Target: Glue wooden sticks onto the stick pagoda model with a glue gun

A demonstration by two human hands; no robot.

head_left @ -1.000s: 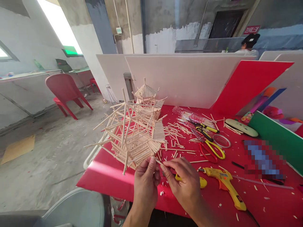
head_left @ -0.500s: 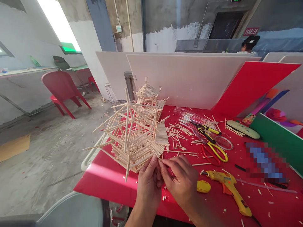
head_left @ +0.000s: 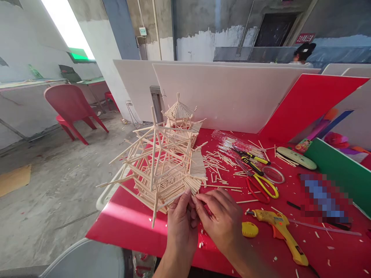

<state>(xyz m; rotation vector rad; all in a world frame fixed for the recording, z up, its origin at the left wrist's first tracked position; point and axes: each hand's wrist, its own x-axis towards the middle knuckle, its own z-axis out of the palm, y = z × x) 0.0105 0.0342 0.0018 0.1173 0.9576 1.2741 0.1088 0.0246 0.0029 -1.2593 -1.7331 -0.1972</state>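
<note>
A pavilion model of thin wooden sticks (head_left: pixel 156 170) stands at the table's left side, its open frame of beams showing. Along its near right edge, short sticks lie side by side as a slatted eave (head_left: pixel 197 164). My left hand (head_left: pixel 183 216) is closed at the lower corner of that eave, thumb pressed on the sticks. Right beside it, my right hand (head_left: pixel 220 216) pinches a small wooden stick at the same corner, its fingertips close to the left thumb. The fingers hide most of this stick. Behind stands a second stick pavilion (head_left: pixel 179 112) with a finished pointed roof.
On the red table (head_left: pixel 130 227) lie a yellow glue gun (head_left: pixel 279 227), a yellow oval piece (head_left: pixel 249 229), red-and-yellow-handled scissors (head_left: pixel 265 187), pliers (head_left: pixel 253 162) and loose sticks (head_left: pixel 216 162). White boards (head_left: pixel 220 96) rise behind. A bin (head_left: pixel 87 258) stands below left.
The view has shifted slightly, and the near model sits a little lower and farther left. Both hands stay at the eave corner with nearly the same grip.
</note>
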